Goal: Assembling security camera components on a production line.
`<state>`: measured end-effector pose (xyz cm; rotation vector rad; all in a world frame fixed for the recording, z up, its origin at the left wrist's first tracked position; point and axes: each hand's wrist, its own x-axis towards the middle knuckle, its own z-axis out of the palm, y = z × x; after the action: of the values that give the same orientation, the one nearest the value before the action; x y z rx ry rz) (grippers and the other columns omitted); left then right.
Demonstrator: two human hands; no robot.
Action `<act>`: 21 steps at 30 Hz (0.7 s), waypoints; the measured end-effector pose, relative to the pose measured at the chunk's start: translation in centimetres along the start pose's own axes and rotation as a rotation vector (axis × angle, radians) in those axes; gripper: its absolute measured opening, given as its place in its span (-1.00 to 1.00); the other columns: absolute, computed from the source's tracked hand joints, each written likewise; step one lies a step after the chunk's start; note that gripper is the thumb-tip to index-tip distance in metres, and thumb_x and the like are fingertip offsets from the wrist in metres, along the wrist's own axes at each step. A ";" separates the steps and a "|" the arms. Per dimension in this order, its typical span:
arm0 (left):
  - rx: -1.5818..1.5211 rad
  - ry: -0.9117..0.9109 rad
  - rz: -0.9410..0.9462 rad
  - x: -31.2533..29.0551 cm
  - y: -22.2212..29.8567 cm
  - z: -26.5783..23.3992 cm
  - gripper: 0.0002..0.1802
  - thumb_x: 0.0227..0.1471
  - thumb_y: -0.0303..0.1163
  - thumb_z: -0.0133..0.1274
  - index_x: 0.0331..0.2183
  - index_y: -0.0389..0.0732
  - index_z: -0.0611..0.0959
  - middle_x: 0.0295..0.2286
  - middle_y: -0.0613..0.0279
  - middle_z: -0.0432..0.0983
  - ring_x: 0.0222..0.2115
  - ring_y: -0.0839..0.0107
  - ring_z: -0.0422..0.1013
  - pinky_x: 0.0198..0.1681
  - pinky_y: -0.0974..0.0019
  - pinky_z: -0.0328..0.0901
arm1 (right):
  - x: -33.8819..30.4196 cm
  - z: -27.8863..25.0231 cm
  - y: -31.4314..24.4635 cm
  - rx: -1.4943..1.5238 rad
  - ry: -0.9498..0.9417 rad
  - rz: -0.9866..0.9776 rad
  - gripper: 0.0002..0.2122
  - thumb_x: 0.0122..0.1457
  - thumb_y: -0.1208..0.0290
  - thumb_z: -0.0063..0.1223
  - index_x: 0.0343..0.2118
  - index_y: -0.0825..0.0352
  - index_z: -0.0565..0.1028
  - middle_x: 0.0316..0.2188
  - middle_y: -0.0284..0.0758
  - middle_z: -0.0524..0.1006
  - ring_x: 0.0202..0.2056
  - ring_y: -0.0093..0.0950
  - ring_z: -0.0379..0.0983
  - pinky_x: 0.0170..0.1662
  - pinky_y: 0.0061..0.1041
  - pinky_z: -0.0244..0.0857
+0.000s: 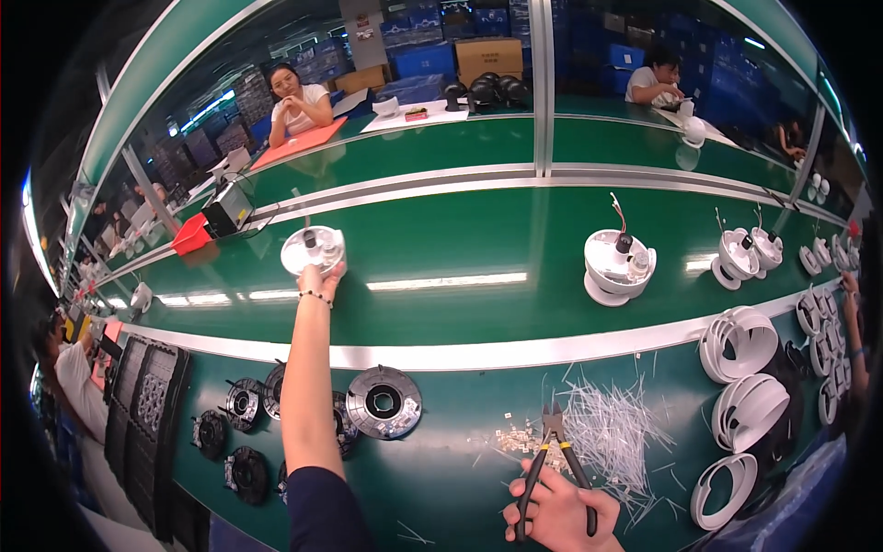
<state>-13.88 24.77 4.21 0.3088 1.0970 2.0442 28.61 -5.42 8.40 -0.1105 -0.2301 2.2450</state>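
As the left hand curls round the near edge of a white housing, far out over the green belt, I can't tell whether the belt bears any of its weight. The right hand, much nearer, has loosely bent fingers about the spread handles of a pair of cutters. Handling the housing at the belt seems to be the step in hand; the next move, I'd say, calls for a firm hold there, with the cutters well clear of it. Around the cutters, the green bench carries a heap of white strips and small pale bits; white rings lie to the right, dark round parts to the left, near a black tray. Across the belt, a person sits before blue boxes.
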 end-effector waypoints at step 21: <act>0.638 -0.719 -0.097 -36.7 0.4 -2.3 -0.39 -0.18 -0.65 -0.32 -0.01 -0.13 0.03 -0.25 0.17 0.23 -0.50 0.51 0.29 -0.74 0.55 0.25 | -0.8 -1.5 -2.4 -0.385 -0.336 0.254 -0.39 0.01 0.11 -0.20 0.06 0.42 0.02 -0.11 -0.08 0.25 -0.24 -0.30 0.34 -0.25 -0.37 0.26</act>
<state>9.13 -3.64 8.37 1.1755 1.2111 1.2599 31.24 -4.38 7.42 0.0366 -0.8726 2.4364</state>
